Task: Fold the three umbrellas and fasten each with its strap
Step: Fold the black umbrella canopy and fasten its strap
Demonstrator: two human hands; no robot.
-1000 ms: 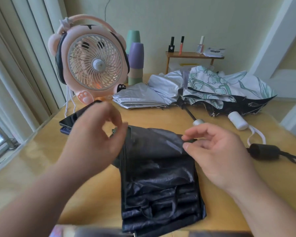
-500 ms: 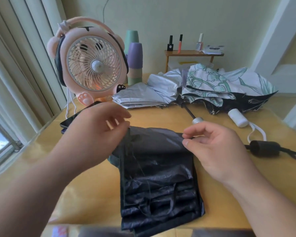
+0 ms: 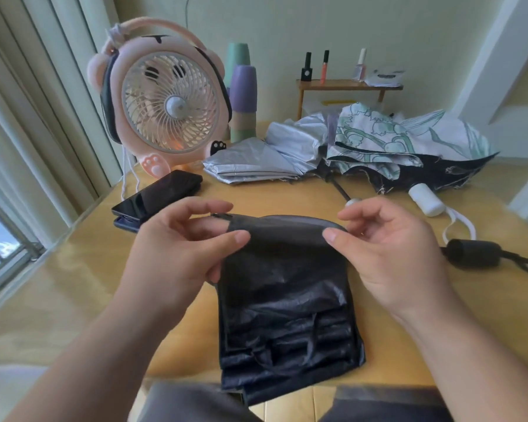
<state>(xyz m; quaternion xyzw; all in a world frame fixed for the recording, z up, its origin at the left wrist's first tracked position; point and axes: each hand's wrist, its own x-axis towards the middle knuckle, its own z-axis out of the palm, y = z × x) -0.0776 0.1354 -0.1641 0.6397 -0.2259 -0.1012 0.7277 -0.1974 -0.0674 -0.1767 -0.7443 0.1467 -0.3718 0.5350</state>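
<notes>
A black umbrella (image 3: 287, 303) lies collapsed in front of me, its canopy in flat pleats running toward the table's near edge. My left hand (image 3: 180, 248) pinches the left top corner of its fabric between thumb and fingers. My right hand (image 3: 387, 251) pinches the right top corner the same way, so the top fold is lifted between them. Its black handle (image 3: 473, 254) lies to the right. A silver umbrella (image 3: 262, 153) and a green floral umbrella (image 3: 409, 138) with a white handle (image 3: 425, 199) lie loose at the back.
A pink desk fan (image 3: 165, 108) stands back left, with stacked cups (image 3: 243, 95) behind it. A black phone (image 3: 156, 199) lies near my left hand. A small wooden shelf (image 3: 348, 85) with bottles sits at the wall. The wooden table (image 3: 73, 287) ends at a window on the left.
My left hand has closed onto the left top corner of the black fabric, which it only hovered over before. Both hands have lifted the top fold and spread it wider.
</notes>
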